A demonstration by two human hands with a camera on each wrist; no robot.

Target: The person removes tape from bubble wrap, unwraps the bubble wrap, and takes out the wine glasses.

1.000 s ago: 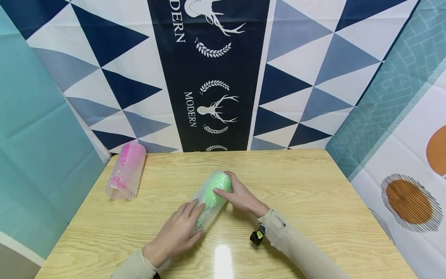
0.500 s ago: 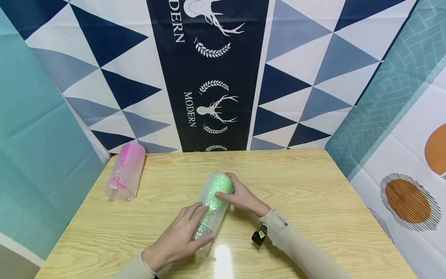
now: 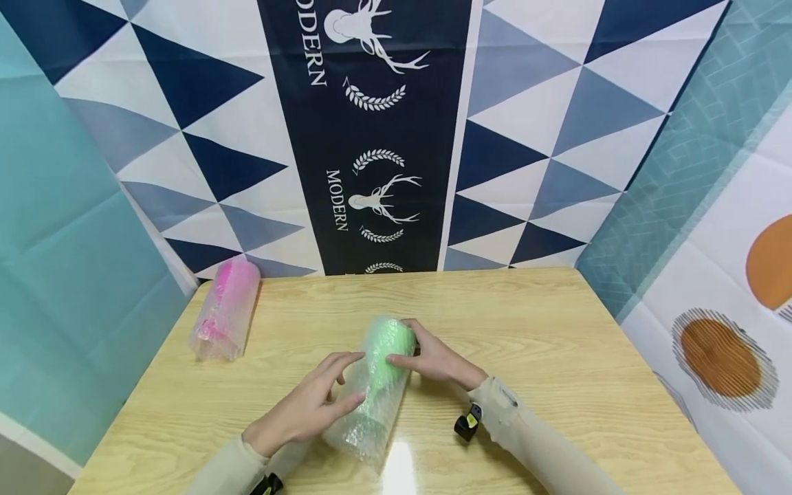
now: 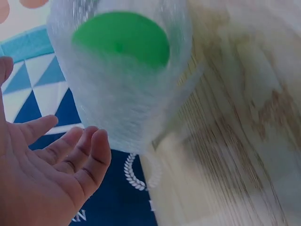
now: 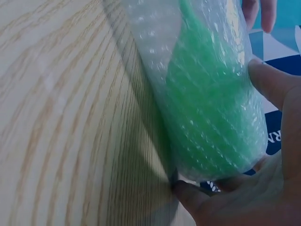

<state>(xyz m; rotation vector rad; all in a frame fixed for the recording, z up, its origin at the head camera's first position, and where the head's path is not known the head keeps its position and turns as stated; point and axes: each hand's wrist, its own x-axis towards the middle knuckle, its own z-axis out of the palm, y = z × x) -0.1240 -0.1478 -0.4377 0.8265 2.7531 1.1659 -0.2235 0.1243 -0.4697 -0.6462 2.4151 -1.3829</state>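
A green goblet in bubble wrap (image 3: 385, 371) lies on its side near the middle of the table, its wide bowl toward the back. Its round green foot (image 4: 121, 40) shows inside the loose open end of the wrap in the left wrist view. My right hand (image 3: 436, 354) grips the bowl end, thumb on top and fingers round the far end; the right wrist view shows the bowl (image 5: 211, 108) close up. Beside the wrap's left side is my left hand (image 3: 309, 399), its fingers loosely bent and holding nothing; in the left wrist view they are apart from the wrap.
A pink object rolled in bubble wrap (image 3: 225, 309) lies at the table's back left corner. The wooden table (image 3: 520, 330) meets a patterned cloth wall (image 3: 383, 137) behind, with more cloth panels at both sides.
The wrapped goblet has turned, its near end swinging toward me with the wrap's loose end now spread out. My left hand has come off the wrap; my right hand keeps its grip.
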